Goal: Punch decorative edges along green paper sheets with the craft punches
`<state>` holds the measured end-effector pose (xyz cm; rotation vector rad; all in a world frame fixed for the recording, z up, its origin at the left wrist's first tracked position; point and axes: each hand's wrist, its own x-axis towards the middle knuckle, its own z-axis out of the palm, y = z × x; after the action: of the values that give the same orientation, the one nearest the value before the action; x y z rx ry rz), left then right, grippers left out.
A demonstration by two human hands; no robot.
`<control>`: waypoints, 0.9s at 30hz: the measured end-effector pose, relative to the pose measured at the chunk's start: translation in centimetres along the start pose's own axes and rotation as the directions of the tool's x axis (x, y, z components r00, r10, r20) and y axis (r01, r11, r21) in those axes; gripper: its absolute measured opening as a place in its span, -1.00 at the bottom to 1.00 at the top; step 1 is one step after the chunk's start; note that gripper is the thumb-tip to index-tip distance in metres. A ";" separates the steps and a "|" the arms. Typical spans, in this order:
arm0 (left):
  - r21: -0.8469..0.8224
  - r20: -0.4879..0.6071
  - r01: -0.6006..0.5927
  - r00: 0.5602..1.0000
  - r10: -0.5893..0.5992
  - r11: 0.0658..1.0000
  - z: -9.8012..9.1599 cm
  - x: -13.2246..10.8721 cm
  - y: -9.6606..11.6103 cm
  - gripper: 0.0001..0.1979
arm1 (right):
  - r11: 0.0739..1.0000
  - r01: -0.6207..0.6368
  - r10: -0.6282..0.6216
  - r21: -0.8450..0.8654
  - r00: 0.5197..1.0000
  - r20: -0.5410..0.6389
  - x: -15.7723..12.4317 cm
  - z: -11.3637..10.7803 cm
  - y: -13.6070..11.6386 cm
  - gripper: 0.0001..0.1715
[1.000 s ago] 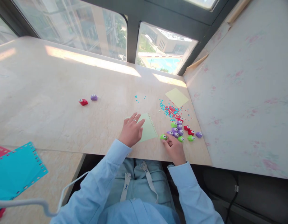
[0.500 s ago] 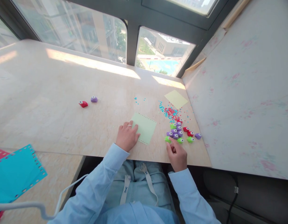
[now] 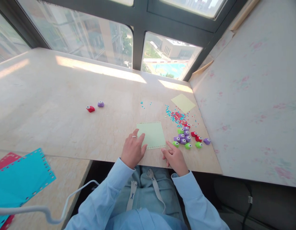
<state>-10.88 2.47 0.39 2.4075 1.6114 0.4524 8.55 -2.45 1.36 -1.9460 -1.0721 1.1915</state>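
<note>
Pale green paper sheet [image 3: 151, 134] lies flat on the table [image 3: 66, 95], just below frame ctr, near the front edge. A row of small punched holes runs along its top and btm edges.

Left hand [image 3: 133, 148]: fingers loosely spread, palm down, fingertips resting on the sheet's left edge, ring on one finger. It pins the sheet rather than gripping it.

Right hand [image 3: 175, 157]: index finger out, other fingers loosely curled, holding nothing. The fingertip sits between the sheet's lower-right corner and a green punch [image 3: 175, 143]. Can't tell if it touches either one.

Handling, as I judge it: the sheet is v. light, thin and floppy. It should slide easily on the smooth tabletop, so it needs one hand holding it down. The perforated edges are prob. the weak spots and may tear. Better to pinch at a corner or along a plain side edge, thumb under and finger on top. Lying flat, it's hard to lift, so drawing it to the table's front edge could free a corner.

Nearby: a cluster of small punches [image 3: 186, 138], purple, red and green, lies just right of the sheet. Confetti bits [image 3: 176, 115] are scattered above it, w/ a yellow sheet [image 3: 183, 103] further up. A red punch [image 3: 90, 109] and a purple punch [image 3: 100, 104] sit well apart, left of ctr. A blue sheet [image 3: 20, 179] lies at lower left.
</note>
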 end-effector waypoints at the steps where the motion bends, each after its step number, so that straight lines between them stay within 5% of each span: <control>1: 0.010 0.000 -0.010 1.000 0.010 1.000 0.1 -0.2 -0.2 -0.58 | 0.999 -0.005 0.005 0.034 1.000 0.004 0.0 0.0 -0.1 -0.14; 9: -0.006 0.030 -0.089 0.996 0.089 0.996 0.9 -0.8 -1.2 -0.64 | 0.931 -0.120 0.102 0.346 0.992 0.069 -0.2 0.4 -0.4 -0.12; 18: -0.094 -0.011 -0.117 0.993 0.116 0.989 0.7 -0.9 -2.5 -0.57 | 0.888 -0.066 0.054 0.454 0.998 0.039 -0.2 0.3 -0.8 -0.23; 23: -0.126 -0.184 0.055 0.980 -0.078 0.991 -0.7 0.6 -6.7 -0.63 | 0.937 0.025 -0.021 0.347 1.000 -0.015 0.2 1.2 -0.1 -0.19; 27: -0.152 -0.352 0.314 0.869 -0.348 0.937 -2.8 2.3 -12.3 -0.65 | 0.957 0.061 -0.061 0.282 0.998 -0.010 0.6 1.7 0.6 -0.17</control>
<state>-21.68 9.31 -0.83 2.0002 2.0607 0.9394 7.32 -2.02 -0.09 -1.6823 -0.8990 1.2352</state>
